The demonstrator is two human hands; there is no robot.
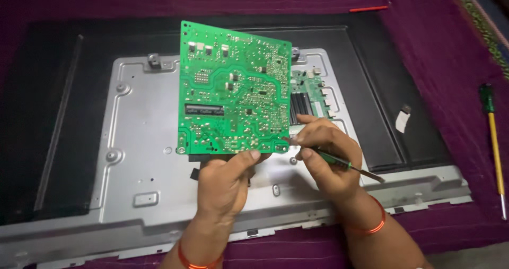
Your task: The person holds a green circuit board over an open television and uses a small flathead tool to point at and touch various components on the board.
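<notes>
Surface: purple cloth (435,51) under a grey metal panel chassis (143,157) | Left hand (225,181) pinched the bottom edge of one flat green printed circuit board (233,88), held upright above the chassis | Right hand (326,155) gripped one slim green-handled tool (339,162), tip at the board's lower corner | Judged light, stiff, fragile; best held by edges | One yellow-shafted screwdriver (496,141) lay apart.

Green circuit board (233,88) with pale silvery traces; grey metal chassis (143,163); black panel (47,115); purple cloth (440,51); at three o'clock, yellow-shafted, green-handled screwdriver (495,141).
</notes>
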